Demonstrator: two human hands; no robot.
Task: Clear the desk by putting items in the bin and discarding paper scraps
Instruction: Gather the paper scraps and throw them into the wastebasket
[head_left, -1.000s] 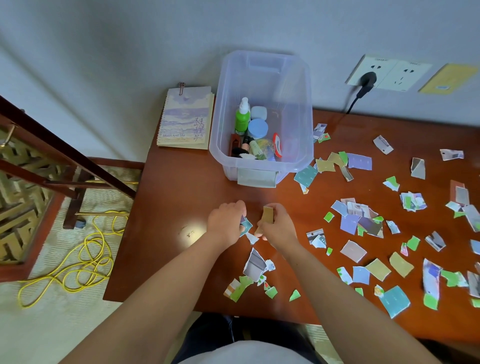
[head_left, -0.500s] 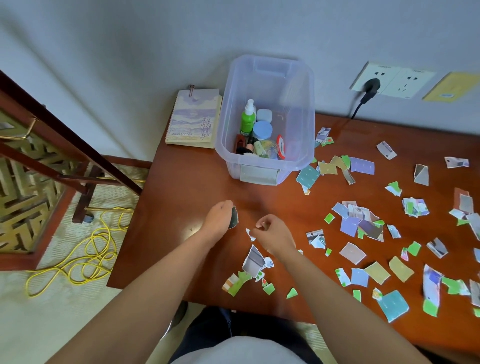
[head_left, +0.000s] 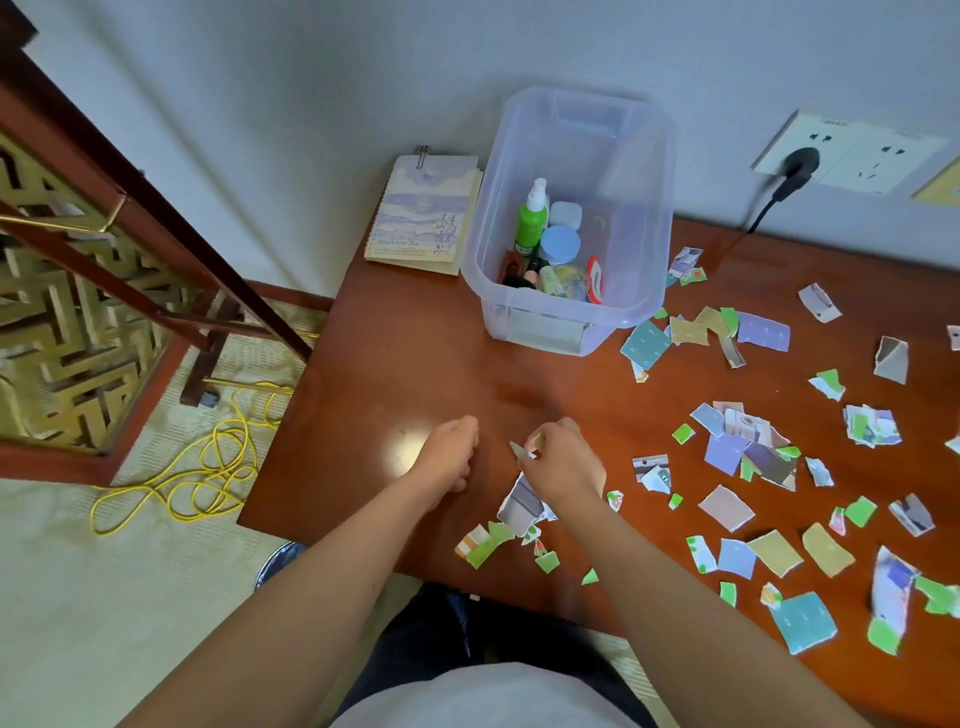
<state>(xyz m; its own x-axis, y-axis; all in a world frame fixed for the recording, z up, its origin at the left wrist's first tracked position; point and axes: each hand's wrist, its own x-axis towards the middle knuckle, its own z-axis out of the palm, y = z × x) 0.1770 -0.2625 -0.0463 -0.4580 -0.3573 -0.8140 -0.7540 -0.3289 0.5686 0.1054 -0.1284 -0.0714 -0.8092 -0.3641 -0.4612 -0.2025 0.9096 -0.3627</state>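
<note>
My right hand (head_left: 563, 467) pinches a small pale paper scrap (head_left: 521, 451) just above the brown desk (head_left: 395, 374). My left hand (head_left: 448, 457) is beside it, fingers curled under in a fist; the scrap it held a moment ago is hidden inside. A small heap of torn scraps (head_left: 514, 512) lies right under my right wrist near the front edge. The clear plastic bin (head_left: 571, 314) stands at the back of the desk, holding a green spray bottle (head_left: 532, 217), a blue jar (head_left: 560, 244) and other small items.
Several coloured paper scraps (head_left: 748, 447) are scattered over the right half of the desk. A notebook (head_left: 423, 213) lies left of the bin. A black plug (head_left: 797, 162) sits in the wall socket. On the floor to the left are a yellow cable (head_left: 208, 478) and a wooden frame (head_left: 130, 218).
My hands separated after passing a scrap to the left hand. The right hand dropped to the desk and lifted a small pale scrap. The left fist closed over its scrap.
</note>
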